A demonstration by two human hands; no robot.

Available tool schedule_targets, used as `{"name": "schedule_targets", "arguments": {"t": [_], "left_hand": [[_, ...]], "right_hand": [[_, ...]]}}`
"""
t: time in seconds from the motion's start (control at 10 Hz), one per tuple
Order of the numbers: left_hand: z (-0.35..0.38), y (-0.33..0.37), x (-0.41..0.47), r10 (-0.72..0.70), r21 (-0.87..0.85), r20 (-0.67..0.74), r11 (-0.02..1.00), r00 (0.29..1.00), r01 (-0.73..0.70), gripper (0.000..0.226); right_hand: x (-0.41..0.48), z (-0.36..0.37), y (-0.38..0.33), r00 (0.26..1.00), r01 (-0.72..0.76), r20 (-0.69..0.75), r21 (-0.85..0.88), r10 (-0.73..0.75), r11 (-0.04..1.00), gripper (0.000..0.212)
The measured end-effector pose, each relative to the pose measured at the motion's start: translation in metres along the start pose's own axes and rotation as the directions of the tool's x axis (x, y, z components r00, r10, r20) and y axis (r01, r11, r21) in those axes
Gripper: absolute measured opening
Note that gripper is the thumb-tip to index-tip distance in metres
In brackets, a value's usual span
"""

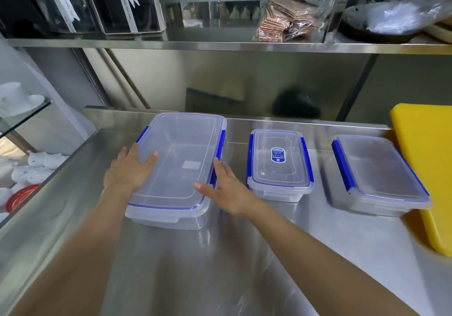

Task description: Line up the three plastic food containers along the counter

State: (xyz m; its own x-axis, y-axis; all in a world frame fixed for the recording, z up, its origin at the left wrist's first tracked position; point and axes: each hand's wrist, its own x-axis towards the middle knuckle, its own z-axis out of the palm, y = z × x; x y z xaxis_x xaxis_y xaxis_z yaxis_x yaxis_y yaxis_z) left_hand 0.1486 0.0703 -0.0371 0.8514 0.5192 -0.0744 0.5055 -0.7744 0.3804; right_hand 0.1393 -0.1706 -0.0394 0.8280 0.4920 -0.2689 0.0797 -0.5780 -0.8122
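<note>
Both hands, left (129, 169) and right (226, 188), flank the largest container (181, 159) on the counter (220, 266)

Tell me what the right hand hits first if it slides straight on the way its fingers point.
The right hand is already against the large container, fingertips at its blue side clip; further along, probably only bare counter.

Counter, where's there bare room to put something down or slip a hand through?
The widest bare steel lies in front of all three containers. Narrower lanes run between the small container and the right container, and behind them. Crowded: the right hand fills the gap beside the large container, and the right container touches the yellow cutting board.
</note>
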Motion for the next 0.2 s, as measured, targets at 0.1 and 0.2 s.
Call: {"name": "schedule_targets", "arguments": {"t": [0.1,0.2], "left_hand": [[-0.007,0.020,-0.013,0.082,-0.020,-0.088,0.996,0.993,-0.084,0.073],[-0.017,0.051,-0.025,0.238,-0.005,-0.181,0.970,0.954,-0.243,0.068]], "right_hand": [[-0.017,-0.019,-0.010,0.997,0.026,-0.068,-0.007,-0.026,1.000,0.076],[-0.041,-0.046,-0.021,0.988,0.056,-0.144,-0.060,-0.064,0.997,0.061]]}}
